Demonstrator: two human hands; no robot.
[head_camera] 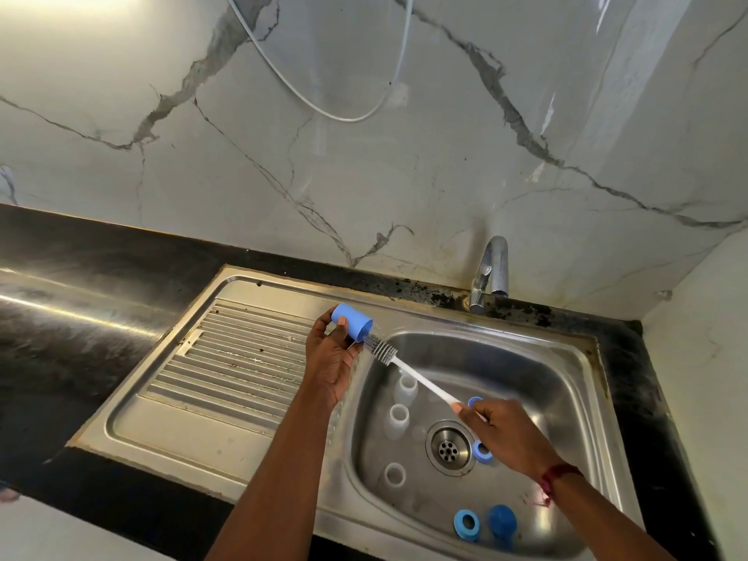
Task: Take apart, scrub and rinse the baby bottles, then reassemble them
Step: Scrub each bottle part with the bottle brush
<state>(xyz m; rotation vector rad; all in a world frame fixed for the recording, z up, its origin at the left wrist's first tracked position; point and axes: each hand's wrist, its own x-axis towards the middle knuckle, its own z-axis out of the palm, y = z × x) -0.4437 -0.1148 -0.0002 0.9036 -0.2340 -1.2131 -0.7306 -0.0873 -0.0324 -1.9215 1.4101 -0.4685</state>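
My left hand grips a blue bottle cap on its side above the sink's left rim, open end facing right. My right hand pinches the white handle of a bottle brush; its grey bristle head sits at the cap's mouth. In the sink basin stand three clear bottle bodies: one, another and a third. Blue screw rings lie at the front, near the drain and behind my right hand. Another blue cap stands beside the front ring.
A ribbed steel drainboard lies left of the basin. The chrome tap stands at the back, shut off. The drain is in the basin's middle. Black counter surrounds the sink; a marble wall rises behind.
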